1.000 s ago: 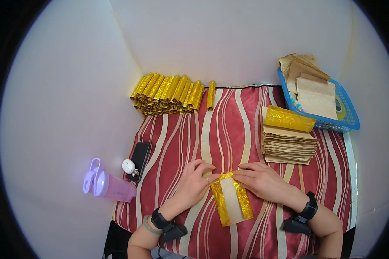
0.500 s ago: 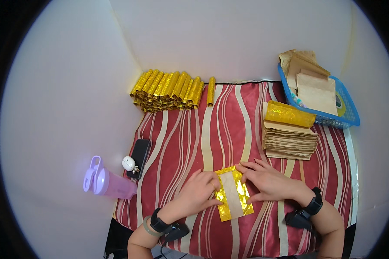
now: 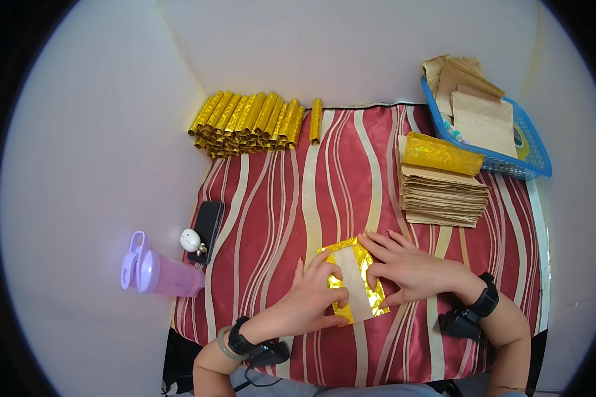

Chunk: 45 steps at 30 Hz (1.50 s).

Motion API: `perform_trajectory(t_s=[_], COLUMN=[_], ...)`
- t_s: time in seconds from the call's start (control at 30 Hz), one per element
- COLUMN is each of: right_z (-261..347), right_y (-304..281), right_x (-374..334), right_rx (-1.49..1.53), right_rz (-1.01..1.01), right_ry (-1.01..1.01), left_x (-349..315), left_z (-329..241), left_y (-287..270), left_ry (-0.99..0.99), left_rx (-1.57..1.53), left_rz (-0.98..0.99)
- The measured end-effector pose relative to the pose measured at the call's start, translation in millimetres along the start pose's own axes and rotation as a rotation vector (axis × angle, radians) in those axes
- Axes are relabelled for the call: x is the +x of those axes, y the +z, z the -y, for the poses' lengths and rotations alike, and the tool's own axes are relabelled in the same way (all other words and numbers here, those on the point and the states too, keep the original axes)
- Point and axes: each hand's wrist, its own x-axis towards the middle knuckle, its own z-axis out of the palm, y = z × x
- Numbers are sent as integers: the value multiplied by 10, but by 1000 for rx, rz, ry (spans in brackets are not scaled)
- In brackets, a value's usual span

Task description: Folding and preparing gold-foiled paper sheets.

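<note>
A rectangular sheet of shiny gold foil paper lies flat on the cloth, gold along both sides and the far edge, with a pale strip down its middle. My left hand rests along its left side, fingers bent and apart, the thumb by the near left corner. Against the right side lies my right hand, fingers spread, its longer fingertips at the far right corner and its thumb lower down. Neither hand lifts the sheet; both press it from above.
Gold paper tubes are piled at the far left, one tube beside them. On the right sit stacked brown papers, a yellow roll and a blue basket. A phone, white mouse-shaped object and purple bottle stand left.
The whole scene sits slightly higher in the picture. My left fingers have spread, and its thumb has slid toward the sheet's near left corner. My right hand stays on the right side.
</note>
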Motion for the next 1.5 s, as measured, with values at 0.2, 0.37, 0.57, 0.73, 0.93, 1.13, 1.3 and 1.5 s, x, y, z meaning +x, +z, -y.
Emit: perform_trajectory(t_s=[0.2, 0.37, 0.57, 0.73, 0.93, 1.13, 1.3, 1.5], right_z=[116, 115, 105, 68, 27, 9, 36, 59], right_y=[23, 50, 44, 51, 38, 18, -23, -40], right_x=[17, 17, 18, 12, -2, -1, 16, 1], right_rx=[-112, -154, -123, -102, -85, -71, -77, -185], right_rz=[54, 49, 56, 59, 71, 95, 104, -6], right_ry=[55, 59, 52, 35, 28, 36, 71, 82], left_x=[-4, 6, 1, -2, -12, -15, -21, -7], left_z=[-46, -45, -35, -33, -20, 3, -2, -73], left_y=[102, 104, 112, 86, 84, 75, 73, 41], left_ry=[-17, -7, 14, 13, -9, -23, 13, 85], left_rx=[84, 90, 84, 61, 57, 43, 51, 168], left_rz=[33, 28, -11, 11, 31, 57, 9, -92])
